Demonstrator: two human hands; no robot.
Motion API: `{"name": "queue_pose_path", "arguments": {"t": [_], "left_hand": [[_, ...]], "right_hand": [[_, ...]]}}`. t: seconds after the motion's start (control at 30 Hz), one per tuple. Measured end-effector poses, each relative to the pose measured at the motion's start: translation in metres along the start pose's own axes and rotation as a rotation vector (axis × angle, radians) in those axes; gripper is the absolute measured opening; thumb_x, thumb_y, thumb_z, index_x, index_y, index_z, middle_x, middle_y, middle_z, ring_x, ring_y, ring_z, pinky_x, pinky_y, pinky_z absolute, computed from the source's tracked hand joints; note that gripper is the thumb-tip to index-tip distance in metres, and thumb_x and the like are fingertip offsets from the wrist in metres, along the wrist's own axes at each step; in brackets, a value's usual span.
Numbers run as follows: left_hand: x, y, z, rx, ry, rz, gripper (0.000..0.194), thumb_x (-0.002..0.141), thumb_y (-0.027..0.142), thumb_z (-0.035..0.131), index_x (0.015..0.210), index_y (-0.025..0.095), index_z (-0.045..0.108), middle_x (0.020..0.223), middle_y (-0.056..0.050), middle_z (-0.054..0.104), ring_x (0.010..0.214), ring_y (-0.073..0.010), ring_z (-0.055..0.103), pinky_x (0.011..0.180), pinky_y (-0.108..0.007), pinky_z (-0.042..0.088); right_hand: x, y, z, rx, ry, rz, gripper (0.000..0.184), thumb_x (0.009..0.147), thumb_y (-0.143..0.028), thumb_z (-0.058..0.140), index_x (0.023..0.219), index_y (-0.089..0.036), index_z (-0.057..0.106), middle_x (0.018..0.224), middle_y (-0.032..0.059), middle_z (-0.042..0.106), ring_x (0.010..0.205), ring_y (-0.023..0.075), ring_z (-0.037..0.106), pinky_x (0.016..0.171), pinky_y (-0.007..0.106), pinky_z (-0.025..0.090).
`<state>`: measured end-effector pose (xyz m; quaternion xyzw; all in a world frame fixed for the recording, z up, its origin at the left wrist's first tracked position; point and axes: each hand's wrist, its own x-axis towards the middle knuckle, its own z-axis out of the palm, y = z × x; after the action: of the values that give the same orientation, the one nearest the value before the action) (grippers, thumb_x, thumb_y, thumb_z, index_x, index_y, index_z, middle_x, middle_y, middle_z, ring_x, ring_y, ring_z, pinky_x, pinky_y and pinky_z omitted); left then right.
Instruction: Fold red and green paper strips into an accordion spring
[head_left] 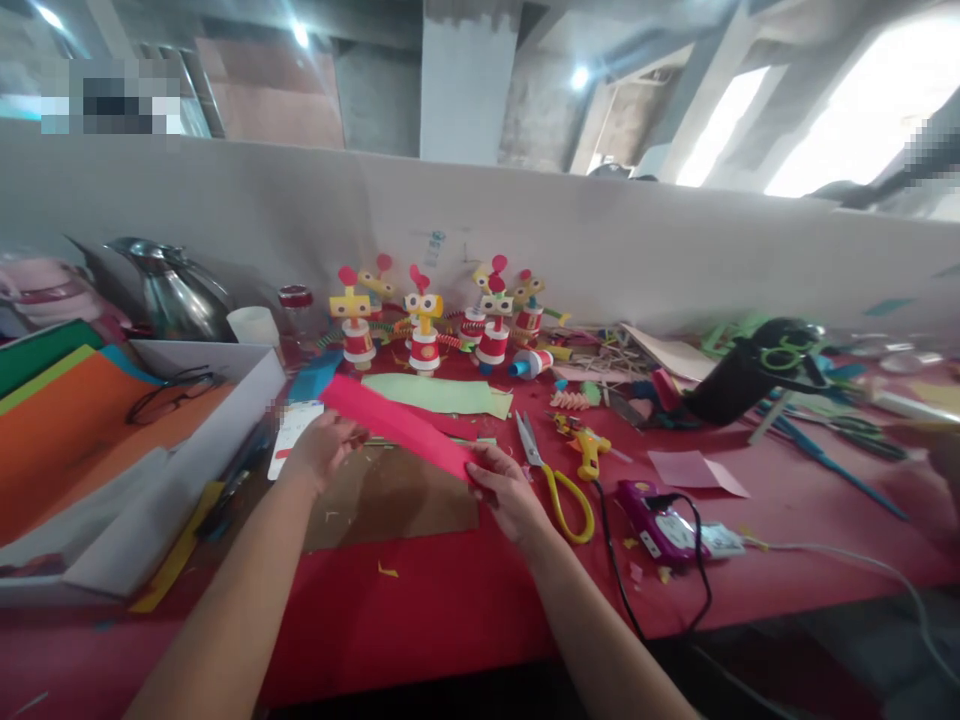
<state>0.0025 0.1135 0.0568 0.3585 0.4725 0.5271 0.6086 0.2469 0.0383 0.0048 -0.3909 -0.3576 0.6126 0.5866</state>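
Hands (506, 490) stretch pink strip (401, 428) (brightly coloured).

The table (420, 620) has free room at its front edge. On the right, scissors (559, 485) and cord (611, 545) obstruct.

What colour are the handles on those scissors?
Yellow, seen best in the head view: the scissors' handles.

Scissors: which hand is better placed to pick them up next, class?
Probably the right hand: it grips the pink strip nearer the scissors; the left hand is farther away.
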Motion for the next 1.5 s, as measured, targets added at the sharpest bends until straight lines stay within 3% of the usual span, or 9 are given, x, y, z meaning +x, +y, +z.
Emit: {"name": "queue_pose_path", "arguments": {"t": [0.13, 0.3, 0.43, 0.73, 0.83, 0.93, 1.0, 1.07, 1.5], "left_hand": [[-0.029, -0.004, -0.017, -0.236, -0.149, -0.034, 0.061, 0.074, 0.064, 0.057, 0.115, 0.019, 0.062, 0.102, -0.013, 0.07, 0.08, -0.0239, 0.066, 0.06, -0.034, 0.053], [-0.041, -0.021, -0.035, 0.243, 0.015, 0.027, 0.055, 0.058, 0.032, 0.082, 0.108, 0.021, 0.063, 0.079, -0.003, 0.07, 0.063, -0.0172, 0.063, 0.059, -0.029, 0.049], [-0.044, -0.035, -0.05, 0.684, 0.106, 0.138, 0.045, 0.064, 0.035, 0.076, 0.107, 0.024, 0.066, 0.082, -0.003, 0.069, 0.068, -0.0206, 0.063, 0.061, -0.03, 0.046], [-0.057, -0.045, -0.059, 1.313, 0.169, 0.41, 0.048, 0.077, 0.028, 0.059, 0.125, 0.028, 0.058, 0.099, -0.011, 0.068, 0.08, -0.0283, 0.06, 0.072, -0.04, 0.043], [-0.056, -0.048, -0.051, 1.413, 0.186, 0.649, 0.046, 0.077, 0.022, 0.058, 0.123, 0.025, 0.061, 0.112, -0.014, 0.063, 0.098, -0.0331, 0.054, 0.084, -0.047, 0.041], [-0.053, -0.055, -0.031, 1.453, -0.026, 0.884, 0.043, 0.082, 0.017, 0.051, 0.123, 0.025, 0.061, 0.127, -0.011, 0.057, 0.112, -0.0332, 0.046, 0.094, -0.05, 0.036], [-0.049, -0.062, -0.015, 1.397, -0.283, 0.914, 0.039, 0.088, 0.017, 0.043, 0.123, 0.024, 0.061, 0.12, -0.009, 0.061, 0.109, -0.0285, 0.048, 0.095, -0.045, 0.039], [-0.046, -0.069, -0.005, 1.371, -0.379, 0.89, 0.036, 0.091, 0.02, 0.041, 0.119, 0.022, 0.063, 0.107, -0.01, 0.064, 0.101, -0.0264, 0.05, 0.089, -0.042, 0.042], [-0.036, -0.071, -0.021, 1.347, -0.264, 0.836, 0.022, 0.09, 0.027, 0.048, 0.093, 0.024, 0.069, 0.097, -0.008, 0.067, 0.098, -0.0263, 0.053, 0.087, -0.043, 0.033]], "right_hand": [[-0.001, 0.003, -0.003, -0.217, 0.003, -0.017, 0.026, 0.068, -0.029, 0.074, 0.093, -0.021, 0.066, 0.08, -0.0017, 0.057, 0.054, 0.0062, 0.041, 0.045, 0.019, 0.027], [0.0, -0.002, -0.009, -0.457, -0.055, -0.082, 0.025, 0.074, -0.028, 0.066, 0.097, -0.022, 0.065, 0.092, 0.0002, 0.063, 0.066, 0.0113, 0.054, 0.055, 0.022, 0.039], [0.001, -0.001, -0.007, -0.835, -0.081, -0.232, 0.019, 0.074, -0.021, 0.063, 0.093, -0.021, 0.067, 0.094, 0.0026, 0.069, 0.093, 0.0202, 0.062, 0.084, 0.032, 0.045], [-0.002, 0.011, -0.005, -1.24, -0.097, -0.419, 0.021, 0.077, -0.01, 0.06, 0.095, -0.018, 0.067, 0.097, 0.009, 0.069, 0.096, 0.0231, 0.061, 0.088, 0.038, 0.047], [0.0, 0.014, -0.007, -1.262, -0.085, -0.389, 0.025, 0.079, -0.011, 0.062, 0.103, -0.017, 0.068, 0.104, 0.0113, 0.068, 0.104, 0.0252, 0.059, 0.094, 0.041, 0.045], [0.001, 0.015, -0.007, -1.255, -0.084, -0.359, 0.026, 0.078, -0.011, 0.064, 0.104, -0.017, 0.068, 0.104, 0.0117, 0.068, 0.103, 0.0248, 0.06, 0.095, 0.04, 0.044], [0.001, 0.014, -0.006, -1.236, -0.077, -0.359, 0.025, 0.077, -0.01, 0.065, 0.101, -0.017, 0.069, 0.101, 0.0105, 0.069, 0.1, 0.024, 0.061, 0.093, 0.039, 0.045], [0.001, 0.014, -0.007, -1.219, -0.062, -0.364, 0.025, 0.075, -0.01, 0.066, 0.099, -0.018, 0.07, 0.099, 0.0088, 0.07, 0.098, 0.0236, 0.061, 0.091, 0.039, 0.046], [0.008, 0.007, 0.006, -1.221, -0.102, -0.326, 0.02, 0.077, -0.01, 0.064, 0.081, -0.026, 0.075, 0.081, 0.0007, 0.072, 0.078, 0.0188, 0.065, 0.074, 0.03, 0.05]]}}
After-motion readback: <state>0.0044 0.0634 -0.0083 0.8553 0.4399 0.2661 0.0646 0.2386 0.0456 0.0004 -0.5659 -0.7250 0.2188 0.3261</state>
